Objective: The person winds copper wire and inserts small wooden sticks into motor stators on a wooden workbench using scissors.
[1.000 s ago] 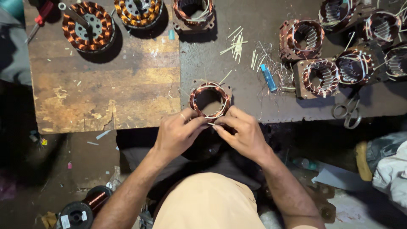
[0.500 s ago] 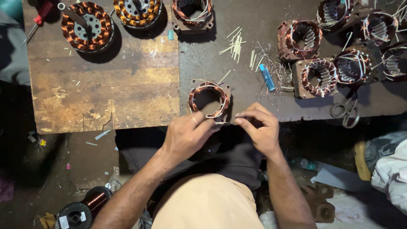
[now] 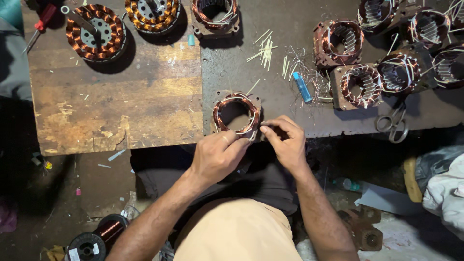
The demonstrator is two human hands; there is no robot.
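While our left hand [image 3: 218, 153] braces the copper-wound stator [image 3: 236, 114] at the near edge of the desk [image 3: 145, 101], fingers curled against its rim, our right hand [image 3: 286, 140] pinches a white lead wire [image 3: 251, 137], keeping it taut; scissors [image 3: 394, 123] lie farther right.

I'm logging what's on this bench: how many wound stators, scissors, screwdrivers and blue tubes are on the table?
Round stators with orange-banded windings: 2
Square-framed stators with copper windings: 8 in view, some cut off by the frame's right edge
Scissors: 1
Red-handled screwdriver: 1
Blue tube: 1
Total: 13
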